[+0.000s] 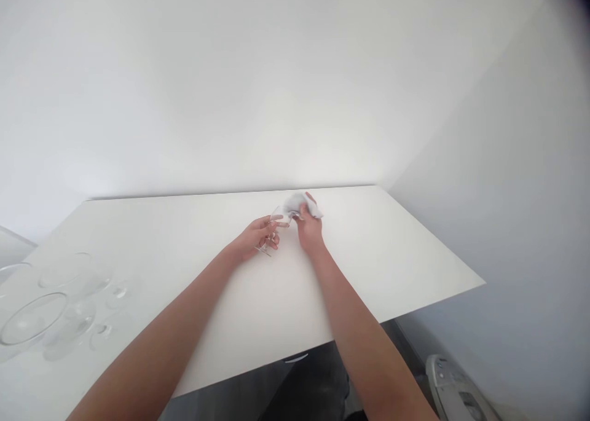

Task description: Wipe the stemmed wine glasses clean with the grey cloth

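Note:
My left hand is closed around a clear stemmed glass over the middle of the white table. The foot of the glass shows below the fingers, and its bowl points up toward the right. In my right hand is a bunched white cloth, pressed against the rim end of the bowl. The cloth and my fingers hide part of the bowl.
Several clear glasses, such as this wide-rimmed one, are on the table at the left. A pale wall rises behind the table. Below its right front edge, a light grey appliance sits low down.

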`<state>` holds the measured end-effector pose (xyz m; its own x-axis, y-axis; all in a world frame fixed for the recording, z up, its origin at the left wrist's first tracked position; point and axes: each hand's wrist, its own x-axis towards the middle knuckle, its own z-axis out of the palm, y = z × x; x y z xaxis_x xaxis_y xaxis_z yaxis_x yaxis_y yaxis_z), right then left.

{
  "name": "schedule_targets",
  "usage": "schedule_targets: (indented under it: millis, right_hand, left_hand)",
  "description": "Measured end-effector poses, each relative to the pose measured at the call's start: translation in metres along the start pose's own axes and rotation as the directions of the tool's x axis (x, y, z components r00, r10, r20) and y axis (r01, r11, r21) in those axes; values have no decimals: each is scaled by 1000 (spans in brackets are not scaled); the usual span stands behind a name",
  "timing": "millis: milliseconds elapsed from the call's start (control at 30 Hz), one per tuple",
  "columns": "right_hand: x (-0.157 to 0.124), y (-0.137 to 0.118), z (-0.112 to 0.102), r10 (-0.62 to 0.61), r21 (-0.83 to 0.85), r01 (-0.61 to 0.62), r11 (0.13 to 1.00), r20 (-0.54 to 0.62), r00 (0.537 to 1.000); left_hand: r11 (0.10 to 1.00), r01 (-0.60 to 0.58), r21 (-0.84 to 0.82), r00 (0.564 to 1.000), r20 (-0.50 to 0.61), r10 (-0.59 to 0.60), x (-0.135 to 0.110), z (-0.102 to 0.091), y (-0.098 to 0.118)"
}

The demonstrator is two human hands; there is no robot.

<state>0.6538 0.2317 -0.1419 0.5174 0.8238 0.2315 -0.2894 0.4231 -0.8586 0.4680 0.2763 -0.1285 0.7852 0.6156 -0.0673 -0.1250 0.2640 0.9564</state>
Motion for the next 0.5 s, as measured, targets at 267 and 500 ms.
schedule_targets:
  millis: [267, 500]
  right_hand:
    - [-5, 7, -1, -271, -426, 530, 733, 532, 802]
    - [-13, 5, 6, -242, -527, 594, 608, 590, 770]
  left_hand:
    - [987, -59, -152, 970, -242, 21, 6, -7, -6]
    - [990, -40, -133, 972, -237, 7, 5, -5, -3]
